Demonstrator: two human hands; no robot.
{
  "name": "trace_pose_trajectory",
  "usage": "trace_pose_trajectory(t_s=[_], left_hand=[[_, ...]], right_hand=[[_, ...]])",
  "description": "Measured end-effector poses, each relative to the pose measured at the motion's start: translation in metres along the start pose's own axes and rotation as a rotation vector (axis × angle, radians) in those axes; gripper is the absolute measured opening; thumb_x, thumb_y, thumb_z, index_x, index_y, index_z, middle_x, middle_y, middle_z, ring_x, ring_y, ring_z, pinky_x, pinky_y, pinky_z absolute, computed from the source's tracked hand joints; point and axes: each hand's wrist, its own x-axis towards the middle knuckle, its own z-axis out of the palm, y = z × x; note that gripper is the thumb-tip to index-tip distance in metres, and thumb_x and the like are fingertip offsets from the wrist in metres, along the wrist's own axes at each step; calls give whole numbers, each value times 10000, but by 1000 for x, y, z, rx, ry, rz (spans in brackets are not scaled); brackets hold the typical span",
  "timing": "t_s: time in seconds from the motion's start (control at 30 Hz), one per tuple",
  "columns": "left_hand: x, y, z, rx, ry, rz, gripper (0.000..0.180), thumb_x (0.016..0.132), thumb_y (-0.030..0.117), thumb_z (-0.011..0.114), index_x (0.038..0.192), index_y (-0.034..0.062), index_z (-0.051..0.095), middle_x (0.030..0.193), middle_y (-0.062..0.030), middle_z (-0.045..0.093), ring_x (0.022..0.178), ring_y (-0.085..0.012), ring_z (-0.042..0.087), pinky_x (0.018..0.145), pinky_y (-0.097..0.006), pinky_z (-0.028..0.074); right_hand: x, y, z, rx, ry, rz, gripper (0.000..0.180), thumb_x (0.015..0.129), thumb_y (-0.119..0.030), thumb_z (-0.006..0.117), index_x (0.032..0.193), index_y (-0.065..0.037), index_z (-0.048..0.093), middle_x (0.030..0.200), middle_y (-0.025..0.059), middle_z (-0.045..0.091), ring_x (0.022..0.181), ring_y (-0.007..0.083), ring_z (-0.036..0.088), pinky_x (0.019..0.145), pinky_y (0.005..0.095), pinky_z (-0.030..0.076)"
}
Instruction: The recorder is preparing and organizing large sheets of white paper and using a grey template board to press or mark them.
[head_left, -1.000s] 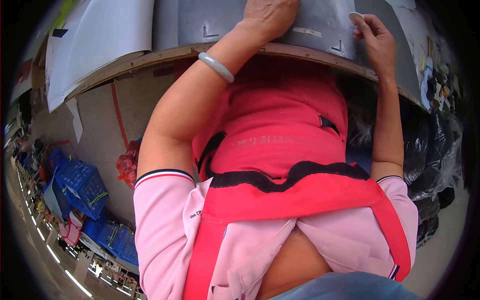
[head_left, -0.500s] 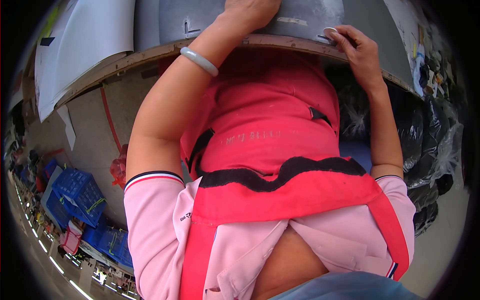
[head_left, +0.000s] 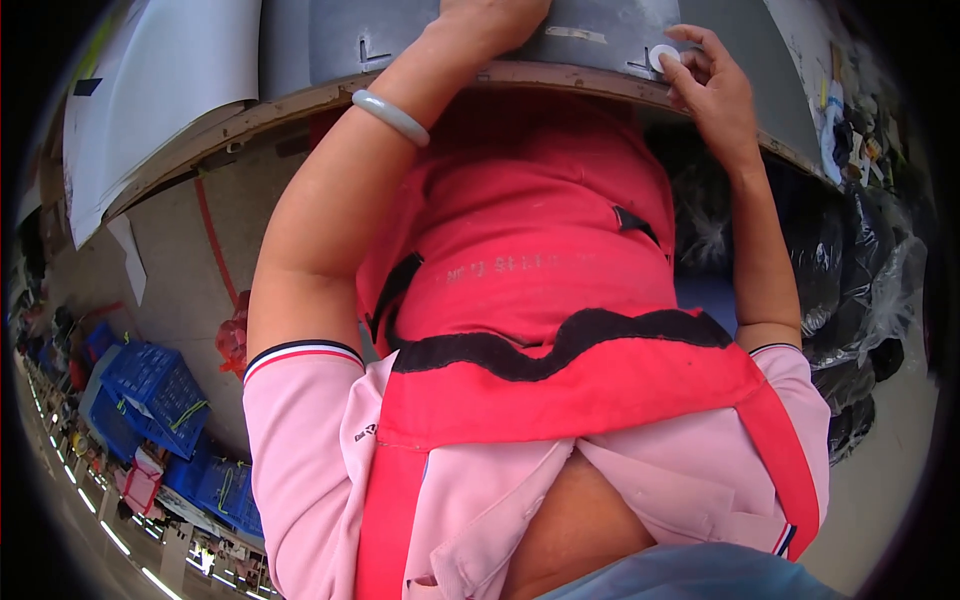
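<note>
White disc (head_left: 661,58) between the thumb and fingers of our right hand (head_left: 712,92), we stand at the near edge of the table (head_left: 560,74), the disc just beside an angled mark (head_left: 637,66) on a grey board (head_left: 345,22). Our left hand (head_left: 490,22), well apart from the right, reaches over the board; its fingertips are hidden, and we cannot tell whether they grip anything.

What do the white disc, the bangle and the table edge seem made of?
White disc, in the right hand: smooth, matte-looking, perhaps chalk or plastic; its plain surface leaves this open. Bangle: possibly polished stone or glass, given its pale grey sheen. Table edge: probably wood, unpolished, from its brown, scuffed face.
</note>
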Motion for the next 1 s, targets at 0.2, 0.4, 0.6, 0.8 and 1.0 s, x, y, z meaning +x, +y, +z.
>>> trace_pose_trajectory(t_s=[0.2,0.4,0.6,0.8,1.0], left_hand=[[3,-4,4,1,-33,-10,319,987,252,508,1230,73,613,1317,-164,562,1319,-351,467,1088,-685,295],[10,-3,-3,3,37,35,334,986,251,508,1250,71,607,1320,-161,560,1321,-351,467,1093,-693,276],[1,-11,21,33,14,13,396,991,292,520,1371,187,549,1454,-82,482,1422,-335,362,1067,-798,166],[-2,-6,15,59,22,1,383,987,283,532,1354,180,574,1445,-100,491,1405,-342,386,1089,-759,179],[2,-8,15,35,28,-4,376,979,274,543,1339,173,587,1435,-107,500,1398,-341,395,1087,-758,181]], right_hand=[[15,15,3,5,12,49,223,956,-165,673,1148,-61,624,739,-35,580,603,35,525,556,189,447],[39,0,-24,61,-174,34,227,984,-208,647,1146,-48,646,782,-24,612,668,40,568,578,193,464],[125,21,-16,-16,123,-143,239,926,-278,716,1043,-70,716,774,-16,658,670,61,573,645,230,495],[180,12,-12,-259,196,-307,210,944,-226,697,1013,-28,707,759,-9,633,674,57,541,642,233,473],[203,14,-8,-276,166,-327,192,948,-217,684,994,-31,706,739,7,635,646,75,536,633,247,466]])
